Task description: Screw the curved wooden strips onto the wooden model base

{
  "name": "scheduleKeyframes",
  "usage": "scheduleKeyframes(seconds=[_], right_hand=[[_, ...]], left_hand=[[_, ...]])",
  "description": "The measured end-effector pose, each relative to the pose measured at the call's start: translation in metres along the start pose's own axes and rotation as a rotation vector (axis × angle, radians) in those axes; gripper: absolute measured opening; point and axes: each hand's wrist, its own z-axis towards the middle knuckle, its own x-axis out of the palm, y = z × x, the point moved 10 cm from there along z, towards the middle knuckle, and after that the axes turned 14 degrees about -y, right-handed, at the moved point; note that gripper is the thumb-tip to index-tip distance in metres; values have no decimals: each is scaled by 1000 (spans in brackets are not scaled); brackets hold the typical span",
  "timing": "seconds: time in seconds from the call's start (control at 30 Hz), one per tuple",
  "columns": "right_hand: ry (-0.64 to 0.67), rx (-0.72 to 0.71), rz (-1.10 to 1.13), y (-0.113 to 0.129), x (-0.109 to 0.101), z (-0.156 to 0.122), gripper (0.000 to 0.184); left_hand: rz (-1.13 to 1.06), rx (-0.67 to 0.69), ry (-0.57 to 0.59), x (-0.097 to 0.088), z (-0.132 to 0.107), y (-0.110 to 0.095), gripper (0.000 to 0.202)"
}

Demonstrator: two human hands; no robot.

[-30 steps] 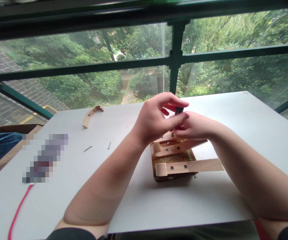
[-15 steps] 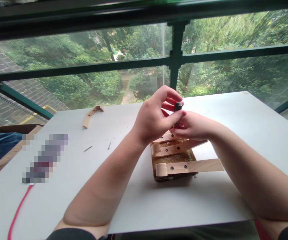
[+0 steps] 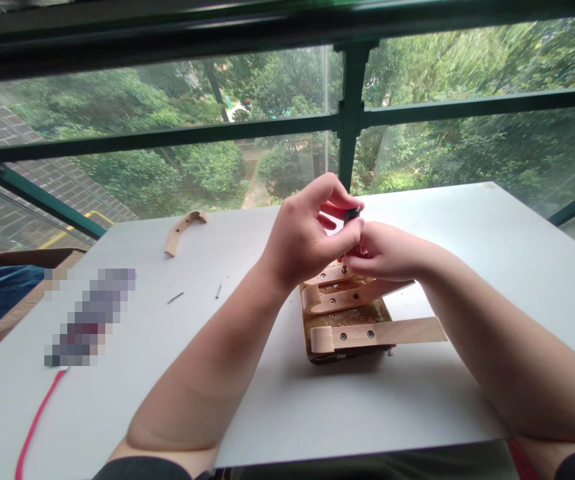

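A small wooden assembly (image 3: 352,323) with curved slats screwed to a board lies on the white table (image 3: 277,400). My left hand (image 3: 307,237) is closed, its fingertips pinched round the dark handle top of a screwdriver (image 3: 352,215) that stands upright above the assembly's far end. My right hand (image 3: 392,252) is closed lower on the same tool, just above the wood. The tool's shaft and tip are hidden by my fingers.
A loose curved wooden piece (image 3: 182,230) lies at the table's far left. Two small screws (image 3: 176,297) (image 3: 218,291) lie left of my left arm. A red cord (image 3: 37,420) trails off the near left edge. Window glass and green frames stand behind the table.
My left fingers lifted off the handle top, then closed round it again in a new grip. The right hand and the wooden assembly stayed still.
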Motion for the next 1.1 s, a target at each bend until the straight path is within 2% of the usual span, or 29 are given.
scheduleKeyframes(seconds=[0.4,0.57,0.7,0.9,1.1], right_hand=[[18,-34,111,3,-3,1,12],[9,13,206,-5,-4,-1,17],[10,18,182,-5,-3,-2,19],[-1,71,174,-4,-3,-2,32],[3,98,130,-7,-2,-1,39]], left_hand=[[-1,-3,-4,0,-1,1,20],[-33,-27,19,1,-1,1,19],[-35,-51,28,2,-1,2,17],[-54,-54,35,1,0,5,16],[-45,-64,16,0,0,5,10]])
